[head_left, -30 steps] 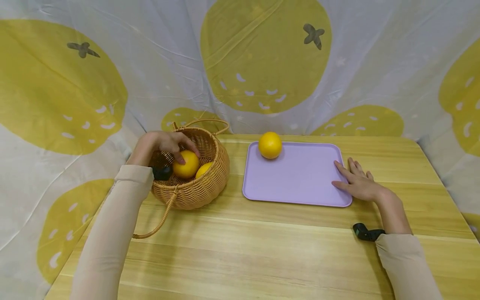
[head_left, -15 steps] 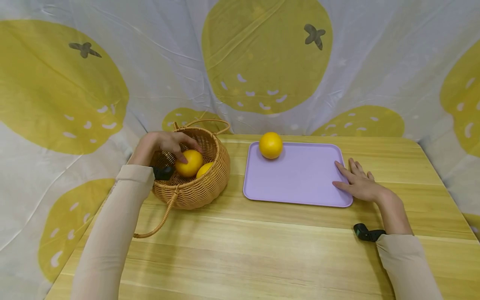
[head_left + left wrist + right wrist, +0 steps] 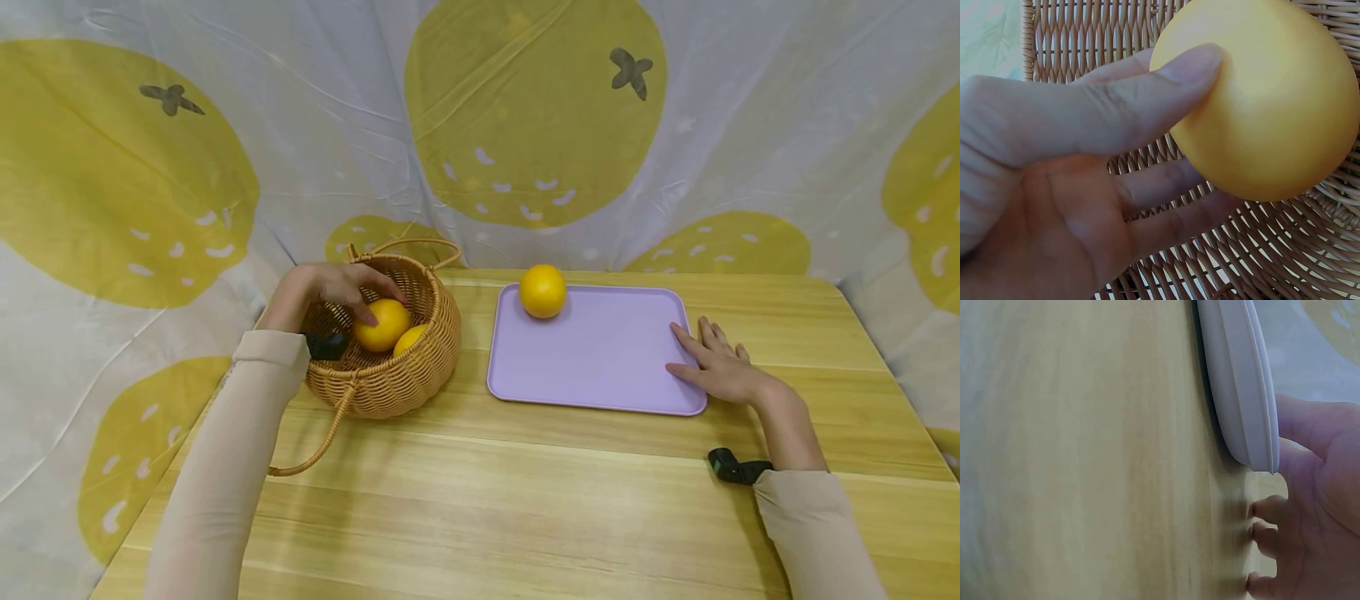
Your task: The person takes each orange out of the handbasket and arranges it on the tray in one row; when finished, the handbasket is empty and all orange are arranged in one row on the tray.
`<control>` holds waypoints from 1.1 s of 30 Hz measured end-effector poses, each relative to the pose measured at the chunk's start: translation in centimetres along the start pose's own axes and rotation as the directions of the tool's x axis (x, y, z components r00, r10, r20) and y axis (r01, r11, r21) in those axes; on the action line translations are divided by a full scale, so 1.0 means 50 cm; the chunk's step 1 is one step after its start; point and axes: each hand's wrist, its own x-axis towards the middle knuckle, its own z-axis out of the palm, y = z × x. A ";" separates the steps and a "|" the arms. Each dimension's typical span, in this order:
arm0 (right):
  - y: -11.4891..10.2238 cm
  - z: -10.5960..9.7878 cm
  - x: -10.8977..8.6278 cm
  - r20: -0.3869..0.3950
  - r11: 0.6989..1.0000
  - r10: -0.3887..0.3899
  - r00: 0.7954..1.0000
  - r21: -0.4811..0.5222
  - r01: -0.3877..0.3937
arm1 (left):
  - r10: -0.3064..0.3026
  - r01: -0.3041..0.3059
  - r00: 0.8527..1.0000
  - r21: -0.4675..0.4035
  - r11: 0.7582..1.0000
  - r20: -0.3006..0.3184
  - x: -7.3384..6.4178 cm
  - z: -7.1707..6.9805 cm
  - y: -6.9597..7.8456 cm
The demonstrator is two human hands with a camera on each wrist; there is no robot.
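A round wicker basket [image 3: 405,375] stands at the table's left. Inside it my left hand [image 3: 330,287] grips a yellow-orange fruit [image 3: 382,324], thumb over its top and fingers beneath, as the left wrist view shows on the fruit [image 3: 1266,100] against the basket weave [image 3: 1104,37]. A second fruit [image 3: 409,338] lies beside it in the basket. A third fruit [image 3: 542,291] sits at the far left corner of the lilac tray [image 3: 600,358]. My right hand [image 3: 716,364] lies flat at the tray's right edge, thumb on the tray rim [image 3: 1244,394].
The wooden table [image 3: 525,500] stretches toward me, its right edge near the drape. A white cloth with yellow fruit print [image 3: 525,125] hangs behind and to both sides. The basket's loop handle [image 3: 315,450] lies on the table.
The left hand has shifted the gripped fruit slightly up and right inside the basket. The right hand and tray have stayed put.
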 end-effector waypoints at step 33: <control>-0.001 0.002 0.001 -0.003 1.000 -0.001 1.000 -0.008 0.001 | 0.056 -0.061 0.994 -0.058 0.996 -0.093 0.014 0.009 -0.006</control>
